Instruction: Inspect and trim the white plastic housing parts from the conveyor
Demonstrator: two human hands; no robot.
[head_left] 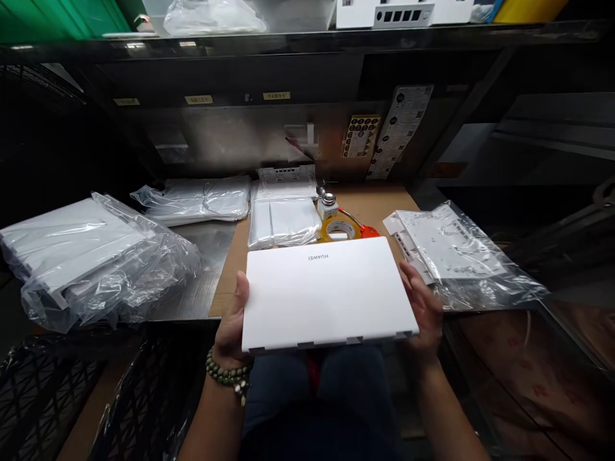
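Between my two hands is a white plastic cover (327, 298) with HUAWEI lettering, upside down from my side, near its far edge. My left hand (233, 323) grips its left edge, thumb along the side and a beaded bracelet at the wrist. On the right edge, my right hand (423, 314) holds it with the fingers curled around; its fingertips under the cover are hidden. Just beyond the cover lie a roll of yellow tape (340, 226), a small bottle with a metal top (328, 203) and an orange-handled tool (369, 231).
Bagged white panels (72, 237) sit at the left, and a white housing on clear plastic (446, 246) at the right. Stacked clear bags (283, 221) rest on the cardboard (230, 275). A metal shelf edge (298, 45) crosses above; a black crate (43, 390) stands lower left.
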